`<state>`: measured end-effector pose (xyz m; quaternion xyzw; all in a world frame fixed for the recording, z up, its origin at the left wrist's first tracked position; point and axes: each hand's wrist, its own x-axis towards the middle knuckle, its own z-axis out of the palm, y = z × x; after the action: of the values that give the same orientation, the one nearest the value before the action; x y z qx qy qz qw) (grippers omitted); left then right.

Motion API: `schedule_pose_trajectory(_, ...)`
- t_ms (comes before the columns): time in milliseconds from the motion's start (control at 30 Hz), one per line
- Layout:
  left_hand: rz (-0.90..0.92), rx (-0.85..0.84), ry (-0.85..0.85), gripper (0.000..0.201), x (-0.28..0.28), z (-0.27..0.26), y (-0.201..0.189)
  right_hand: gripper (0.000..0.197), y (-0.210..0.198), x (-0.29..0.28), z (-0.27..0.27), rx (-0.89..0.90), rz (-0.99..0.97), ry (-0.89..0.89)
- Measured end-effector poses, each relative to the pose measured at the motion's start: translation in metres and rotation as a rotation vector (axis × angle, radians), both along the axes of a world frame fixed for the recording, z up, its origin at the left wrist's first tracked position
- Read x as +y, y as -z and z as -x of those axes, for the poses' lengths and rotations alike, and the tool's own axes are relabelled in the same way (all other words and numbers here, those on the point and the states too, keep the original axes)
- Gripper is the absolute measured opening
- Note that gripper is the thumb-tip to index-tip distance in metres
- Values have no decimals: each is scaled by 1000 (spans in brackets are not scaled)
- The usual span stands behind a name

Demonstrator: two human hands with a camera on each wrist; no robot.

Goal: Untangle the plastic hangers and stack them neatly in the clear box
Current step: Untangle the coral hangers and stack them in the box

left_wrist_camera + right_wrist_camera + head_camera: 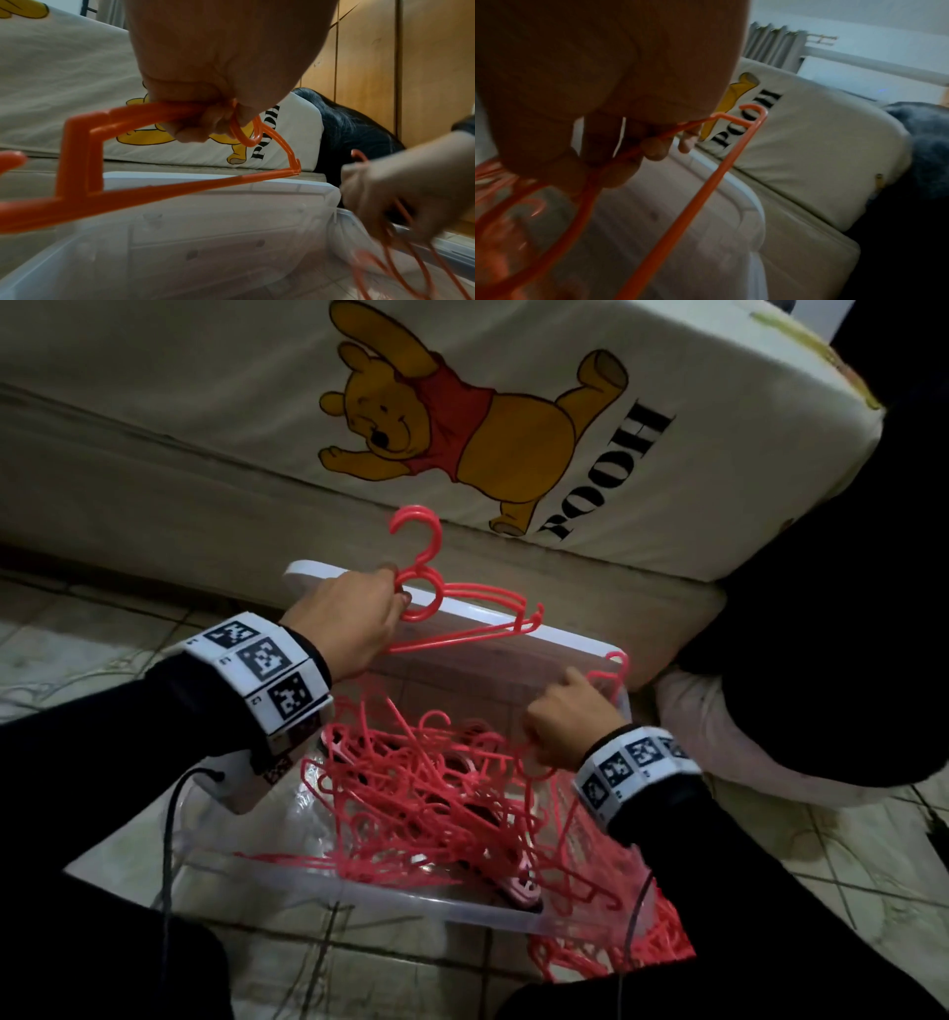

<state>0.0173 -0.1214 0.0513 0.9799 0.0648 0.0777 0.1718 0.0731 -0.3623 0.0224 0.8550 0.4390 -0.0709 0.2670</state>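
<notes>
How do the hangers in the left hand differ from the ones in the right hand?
The hangers in the left hand are lifted free above the box and lined up together. The hangers in the right hand still hang down into the tangled pile, at the box's right side. Both sets are the same pink-red plastic, each gripped by curled fingers.

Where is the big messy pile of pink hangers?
In the head view, the tangled hangers sit in the clear box, low and central, between both hands.

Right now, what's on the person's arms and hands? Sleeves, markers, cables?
Both hands bare: left hand, right hand. Long black sleeves on both arms. Each wrist wears a white band of square black-and-white fiducial tags. A thin black cable trails from each wrist unit.
</notes>
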Motion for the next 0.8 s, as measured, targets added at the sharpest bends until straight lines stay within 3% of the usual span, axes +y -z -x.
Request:
schedule_pose_trajectory(167,-35,-6,11,19,0,0,1,14,1,-1,1,-26,-2,-22)
schedule_pose_trajectory(367,-27,13,-4,20,0,0,0,21,-52,-20,-20,-228,-347,112)
schedule_pose_trajectory(533,110,124,28,34,-3,-2,-2,5,-69,-19,-16,91,-892,325)
schedule_pose_trajectory(667,220,153,133,36,-12,-1,-3,4,-65,1,-1,310,-1029,266)
schedule_pose_trajectory(800,270,156,249,49,-18,1,-4,11,-57,21,8,290,-1081,185)
